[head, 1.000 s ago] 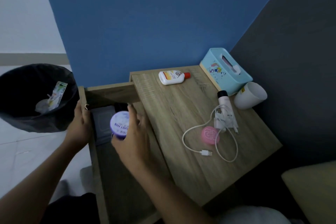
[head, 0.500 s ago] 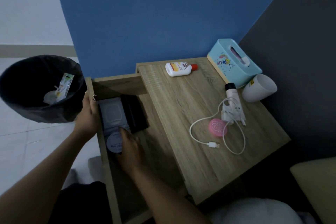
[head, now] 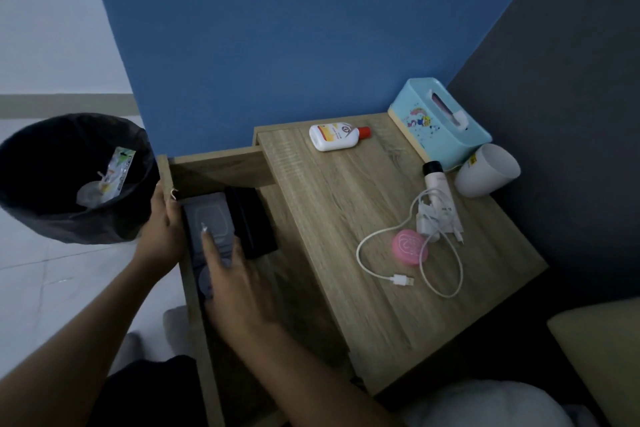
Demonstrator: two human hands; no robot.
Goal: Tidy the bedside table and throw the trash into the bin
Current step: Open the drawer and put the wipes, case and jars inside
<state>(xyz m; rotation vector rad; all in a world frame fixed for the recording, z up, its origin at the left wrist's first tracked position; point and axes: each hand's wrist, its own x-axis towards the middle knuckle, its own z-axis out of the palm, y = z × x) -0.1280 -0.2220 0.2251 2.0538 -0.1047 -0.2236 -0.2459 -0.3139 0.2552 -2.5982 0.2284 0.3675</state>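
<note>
Bench (head: 363,218), drawer (head: 221,170) pulled out. Left hand (head: 162,232): grip clamped on the drawer's side edge. Right hand (head: 235,288): inside the drawer, fingers spread flat over a round jar (head: 205,282); gripped or not, cannot tell. Drawer also holds a wipes pack (head: 207,218) and a black case (head: 252,222). Bin (head: 41,211): on the floor left, wrapper (head: 117,170) inside.

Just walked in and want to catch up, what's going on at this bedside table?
A person is tidying it. The left hand grips the edge of the open drawer, while the right hand reaches inside, over a small round jar beside a grey pack. A bottle, cable, pink case, tube and cup lie on top. The bin holds some trash.
</note>
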